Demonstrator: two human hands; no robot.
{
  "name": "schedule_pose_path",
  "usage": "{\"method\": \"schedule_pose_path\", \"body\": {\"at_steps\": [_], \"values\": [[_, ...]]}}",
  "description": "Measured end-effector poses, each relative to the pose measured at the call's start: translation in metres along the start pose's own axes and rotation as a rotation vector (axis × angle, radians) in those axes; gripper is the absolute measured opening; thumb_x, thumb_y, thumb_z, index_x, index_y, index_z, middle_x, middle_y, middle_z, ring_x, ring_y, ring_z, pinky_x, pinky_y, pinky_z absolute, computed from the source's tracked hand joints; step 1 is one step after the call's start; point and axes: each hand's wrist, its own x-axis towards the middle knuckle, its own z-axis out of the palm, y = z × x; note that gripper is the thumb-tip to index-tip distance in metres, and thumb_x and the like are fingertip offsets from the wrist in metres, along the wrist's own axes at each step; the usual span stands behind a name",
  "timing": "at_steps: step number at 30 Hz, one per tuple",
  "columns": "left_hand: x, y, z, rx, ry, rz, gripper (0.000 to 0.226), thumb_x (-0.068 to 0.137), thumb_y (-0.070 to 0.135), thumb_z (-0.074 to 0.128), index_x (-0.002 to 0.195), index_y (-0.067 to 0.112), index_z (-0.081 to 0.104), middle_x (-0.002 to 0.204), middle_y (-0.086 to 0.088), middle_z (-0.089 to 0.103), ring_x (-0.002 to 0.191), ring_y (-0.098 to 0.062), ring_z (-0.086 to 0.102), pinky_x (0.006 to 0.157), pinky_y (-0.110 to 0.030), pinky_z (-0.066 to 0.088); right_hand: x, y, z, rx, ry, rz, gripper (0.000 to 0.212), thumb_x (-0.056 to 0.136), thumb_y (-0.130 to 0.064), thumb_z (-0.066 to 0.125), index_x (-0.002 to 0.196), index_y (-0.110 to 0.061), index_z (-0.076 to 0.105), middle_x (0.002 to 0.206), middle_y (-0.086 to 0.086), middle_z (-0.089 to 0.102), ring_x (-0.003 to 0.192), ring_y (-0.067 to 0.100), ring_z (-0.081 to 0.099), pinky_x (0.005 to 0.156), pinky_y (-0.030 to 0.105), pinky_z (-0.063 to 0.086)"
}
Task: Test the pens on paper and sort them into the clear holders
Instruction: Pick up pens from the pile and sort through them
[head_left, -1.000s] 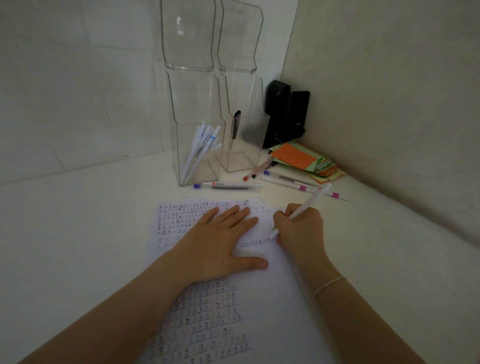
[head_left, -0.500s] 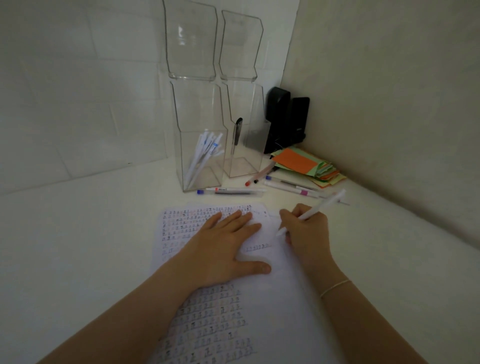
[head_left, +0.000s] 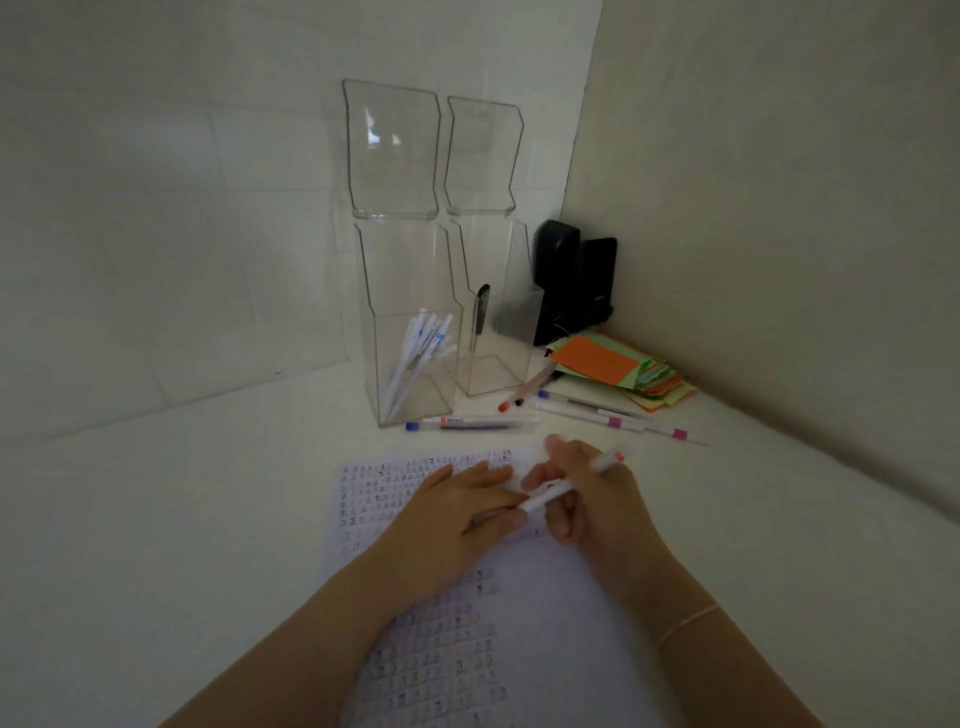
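1. Your right hand (head_left: 597, 499) grips a white pen (head_left: 571, 480) lifted off the paper (head_left: 545, 623), its red-tipped end pointing far right; the fingers are curled round the barrel.
2. Your left hand (head_left: 457, 512) rests flat on the sheet with fingers straight, its fingertips just beside the near end of the pen. Whether they touch it is blurred.
3. Judging by the lifted tip, the test stroke looks finished, so the step in hand is sorting. Decide the holder first, then carry the pen over in one move.
4. The left holder (head_left: 415, 353) stands at the far side with a bunch of white pens (head_left: 415, 358) leaning inside; the right holder (head_left: 493, 332), touching it, shows one dark pen (head_left: 480, 314).
5. Lift high enough to clear the tall front wall, and drop the pen tip down so it leans with the others.
6. Keep the left palm down so the sheet does not slide.
7. Untested pens (head_left: 597, 413) lie loose on the pale desk (head_left: 208, 519) between the holders and the paper; avoid sweeping them.
8. The desk sits in a dim corner of two plain walls, with coloured notes (head_left: 613, 369) and a black object (head_left: 571, 280) at the far right.
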Motion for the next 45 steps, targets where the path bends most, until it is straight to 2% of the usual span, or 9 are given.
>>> {"method": "schedule_pose_path", "body": {"at_steps": [6,13,17,19,22,30,36,40,45], "values": [[0.0,0.003,-0.001,-0.015,0.035,-0.006,0.034,0.094,0.04,0.044,0.127,0.038,0.051,0.147,0.011,0.034,0.139,-0.001,0.018,0.113,-0.023,0.003,0.0,-0.012,-0.015,0.576,-0.012,0.233,0.051,0.083,-0.051,0.05,0.059,-0.007,0.061,0.062,0.01,0.059,0.057,0.02,0.056,0.044,0.023,0.044],[-0.001,0.003,-0.002,0.047,0.009,0.005,0.035,0.094,0.044,0.043,0.127,0.037,0.052,0.147,0.012,0.036,0.139,-0.002,0.019,0.113,-0.023,0.005,0.007,-0.006,-0.015,0.525,-0.021,0.245,0.051,0.072,-0.055,0.064,0.073,-0.005,0.05,0.071,0.01,0.046,0.05,0.015,0.049,0.048,0.023,0.034],[-0.004,0.013,-0.014,-0.324,0.187,-0.114,0.026,0.088,0.043,0.055,0.113,0.036,0.057,0.11,0.028,0.056,0.098,0.009,0.053,0.086,-0.004,0.039,0.017,-0.042,-0.001,0.463,0.075,0.136,0.047,0.075,-0.053,0.054,0.063,-0.009,0.064,0.066,0.009,0.062,0.06,0.016,0.055,0.047,0.021,0.045],[-0.003,0.009,-0.019,-0.483,0.366,-0.19,0.023,0.087,0.038,0.058,0.109,0.032,0.06,0.109,0.022,0.061,0.096,0.008,0.056,0.08,-0.01,0.047,0.034,-0.075,0.014,0.363,0.083,0.011,0.038,0.085,-0.038,0.054,0.06,-0.013,0.068,0.067,0.007,0.064,0.061,0.015,0.056,0.054,0.022,0.049],[-0.002,-0.007,-0.025,-0.095,0.525,-0.189,0.029,0.091,0.035,0.054,0.119,0.027,0.057,0.119,0.015,0.058,0.106,0.0,0.053,0.088,-0.007,0.035,0.066,-0.123,0.057,-0.027,0.098,-0.196,0.031,0.098,-0.025,0.045,0.081,-0.01,0.065,0.067,0.002,0.058,0.057,0.009,0.053,0.063,0.023,0.048],[-0.003,-0.018,-0.015,0.361,0.081,-0.267,0.059,0.097,0.047,0.019,0.149,0.021,0.006,0.158,0.0,-0.002,0.144,-0.013,-0.005,0.116,-0.036,-0.005,0.147,-0.102,0.144,-0.811,0.051,-0.474,0.026,0.093,-0.013,0.047,0.117,-0.014,0.038,0.09,0.02,0.066,0.077,0.032,0.065,0.069,0.043,0.055],[-0.004,-0.019,-0.014,0.397,0.061,-0.267,0.077,0.081,0.055,-0.004,0.149,0.02,0.009,0.158,-0.003,-0.001,0.144,-0.014,-0.005,0.114,-0.035,-0.008,0.144,-0.059,0.141,-1.016,-0.089,-0.417,0.014,0.093,-0.015,0.051,0.094,-0.005,0.061,0.099,0.017,0.064,0.089,0.025,0.06,0.078,0.031,0.047],[-0.003,-0.017,-0.016,0.403,0.048,-0.274,0.062,0.095,0.049,0.012,0.149,0.019,0.009,0.158,-0.003,-0.002,0.144,-0.014,-0.005,0.116,-0.036,-0.006,0.129,-0.064,0.121,-0.725,0.228,-0.732,0.011,0.086,0.0,0.05,0.081,-0.01,0.053,0.088,0.006,0.05,0.074,0.014,0.048,0.068,0.014,0.039],[-0.004,-0.017,-0.016,0.404,0.049,-0.276,0.058,0.098,0.046,0.018,0.149,0.019,0.01,0.158,-0.003,0.001,0.144,-0.013,-0.003,0.117,-0.037,-0.004,0.115,-0.023,0.056,-1.019,0.304,-0.43,0.015,0.084,-0.001,0.049,0.075,-0.013,0.046,0.076,0.003,0.049,0.069,0.016,0.049,0.064,0.03,0.043]]}}
